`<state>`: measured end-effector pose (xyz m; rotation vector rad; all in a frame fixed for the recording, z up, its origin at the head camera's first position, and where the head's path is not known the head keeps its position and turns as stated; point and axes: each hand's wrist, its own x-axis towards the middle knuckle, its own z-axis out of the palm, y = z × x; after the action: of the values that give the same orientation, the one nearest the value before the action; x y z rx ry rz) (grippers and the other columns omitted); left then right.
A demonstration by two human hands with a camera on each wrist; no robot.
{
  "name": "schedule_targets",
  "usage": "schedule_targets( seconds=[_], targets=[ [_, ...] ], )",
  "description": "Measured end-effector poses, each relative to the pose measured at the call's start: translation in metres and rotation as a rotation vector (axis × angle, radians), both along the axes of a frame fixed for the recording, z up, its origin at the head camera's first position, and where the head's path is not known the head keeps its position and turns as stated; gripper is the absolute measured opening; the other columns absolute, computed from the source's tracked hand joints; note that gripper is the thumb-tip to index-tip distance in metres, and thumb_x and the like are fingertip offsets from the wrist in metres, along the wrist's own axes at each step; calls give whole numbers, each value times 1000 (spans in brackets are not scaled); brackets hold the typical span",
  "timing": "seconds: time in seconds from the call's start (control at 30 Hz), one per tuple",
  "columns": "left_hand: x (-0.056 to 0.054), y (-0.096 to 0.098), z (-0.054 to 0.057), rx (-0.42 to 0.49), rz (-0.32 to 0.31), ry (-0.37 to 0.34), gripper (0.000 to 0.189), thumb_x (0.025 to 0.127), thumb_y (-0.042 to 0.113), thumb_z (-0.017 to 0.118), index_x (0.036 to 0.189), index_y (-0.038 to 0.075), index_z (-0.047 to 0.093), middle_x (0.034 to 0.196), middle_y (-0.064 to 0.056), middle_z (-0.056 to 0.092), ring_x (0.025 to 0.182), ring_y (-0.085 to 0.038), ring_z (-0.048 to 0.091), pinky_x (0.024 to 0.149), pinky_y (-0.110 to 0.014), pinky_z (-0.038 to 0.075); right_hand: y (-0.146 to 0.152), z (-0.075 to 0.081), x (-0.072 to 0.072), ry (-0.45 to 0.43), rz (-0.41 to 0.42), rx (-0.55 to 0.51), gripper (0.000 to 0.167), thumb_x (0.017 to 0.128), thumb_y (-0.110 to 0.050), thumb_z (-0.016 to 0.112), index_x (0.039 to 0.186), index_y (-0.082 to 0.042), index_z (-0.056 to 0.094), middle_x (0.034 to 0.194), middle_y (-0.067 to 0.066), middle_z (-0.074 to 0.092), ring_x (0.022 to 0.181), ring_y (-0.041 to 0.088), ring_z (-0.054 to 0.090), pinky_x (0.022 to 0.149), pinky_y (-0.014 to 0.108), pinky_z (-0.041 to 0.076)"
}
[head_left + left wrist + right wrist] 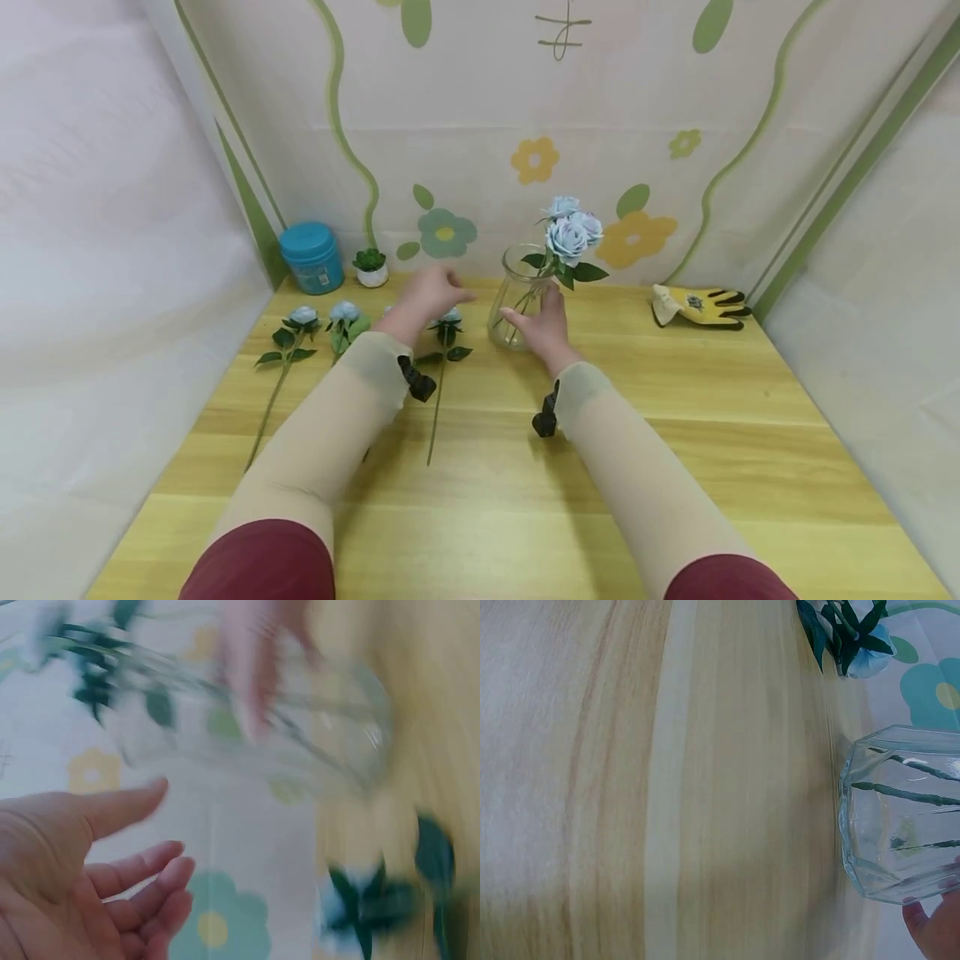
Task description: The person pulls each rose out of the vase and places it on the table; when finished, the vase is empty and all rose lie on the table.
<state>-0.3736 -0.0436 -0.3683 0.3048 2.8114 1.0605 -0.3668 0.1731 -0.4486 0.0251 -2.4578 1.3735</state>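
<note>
A clear glass vase stands near the back of the wooden table, holding several pale blue roses with green leaves. My right hand grips its right side, thumb across the front; in the right wrist view the fingers show beside the glass, with stems inside. To the left of the vase is my left hand, held above the table with nothing in it. Its thumb and loosely bent fingers appear apart in the left wrist view. Under the left forearm lie several loose roses, partly hidden by it.
At the back left stand a blue lidded tub and a small potted plant. A yellow and black glove lies at the back right. A printed cloth hangs behind the table.
</note>
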Motion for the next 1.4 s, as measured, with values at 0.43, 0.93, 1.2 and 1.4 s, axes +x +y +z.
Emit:
schedule_targets(
  seconds=[0.43,0.93,1.2,1.4],
  targets=[
    [0,66,-28,397,-46,-40,94,79,39,84,153,12,34,154,-8,38,138,-30,37,108,-46,35,1,1,-1,-14,14,28,87,83,-34,81,151,-19,30,151,12,33,141,26,30,114,42,26],
    [-11,89,-42,484,-73,19,88,80,31,85,151,20,35,159,-3,30,144,-24,28,114,-39,26,15,7,6,-129,94,51,106,81,-32,83,157,-6,15,158,21,22,145,34,21,116,44,22],
    [-11,86,-45,381,-39,46,89,79,44,83,151,21,36,156,-8,35,140,-29,36,108,-46,36,15,35,50,24,-101,-123,85,79,-39,85,141,-2,42,138,19,46,126,31,44,104,48,38],
    [-10,89,-48,363,-31,51,91,77,48,83,150,20,37,156,-6,36,139,-28,37,108,-44,38,12,60,59,326,-134,-261,31,86,-21,80,98,0,61,79,6,58,68,18,55,58,24,45]
  ],
)
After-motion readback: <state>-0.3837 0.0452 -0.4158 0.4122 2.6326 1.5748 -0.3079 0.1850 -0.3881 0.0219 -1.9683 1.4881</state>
